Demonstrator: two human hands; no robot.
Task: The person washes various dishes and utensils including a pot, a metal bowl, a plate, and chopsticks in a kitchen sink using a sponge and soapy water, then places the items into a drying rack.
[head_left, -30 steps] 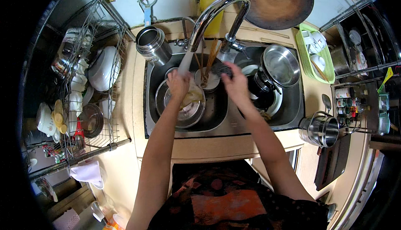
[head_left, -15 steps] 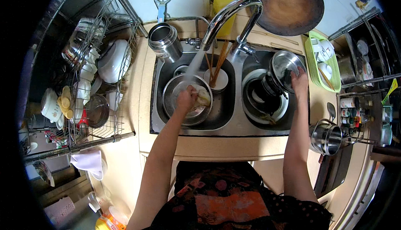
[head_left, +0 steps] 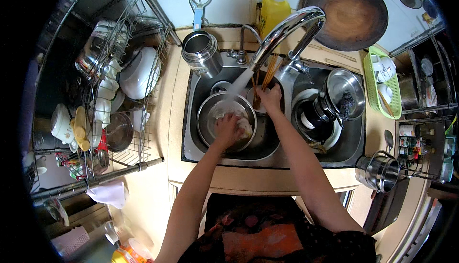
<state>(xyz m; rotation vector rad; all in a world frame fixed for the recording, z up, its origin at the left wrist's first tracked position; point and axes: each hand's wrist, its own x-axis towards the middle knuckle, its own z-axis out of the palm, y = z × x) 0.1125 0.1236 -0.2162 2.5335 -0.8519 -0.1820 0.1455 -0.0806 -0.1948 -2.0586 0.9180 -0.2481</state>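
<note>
Inside a steel bowl (head_left: 202, 128) in the left basin, my left hand (head_left: 228, 130) presses with curled fingers on a pale, wet cloth (head_left: 245, 127). Water streams from the faucet (head_left: 287, 26) into the bowl. My right hand (head_left: 270, 98) reaches over a small white bowl (head_left: 257, 105) beside it, thumb and fingers on either side of the wooden chopsticks (head_left: 270, 71) standing there. Its fingertips are partly hidden. On the stacked dishes in the right basin leans a shiny steel pan (head_left: 342, 83), untouched.
A steel thermos (head_left: 202, 55) stands at the sink's back left corner, a yellow soap bottle (head_left: 275, 16) behind the faucet. A green basket (head_left: 370, 83) of cups is at the right. Nested steel pots (head_left: 380, 173) stand at the right front; a wire rack (head_left: 129, 134) lines the left.
My right hand has let go of the steel pan and moved left to the chopsticks and white bowl. My left hand stays on the cloth with its fingers more spread. The view has shifted slightly.
</note>
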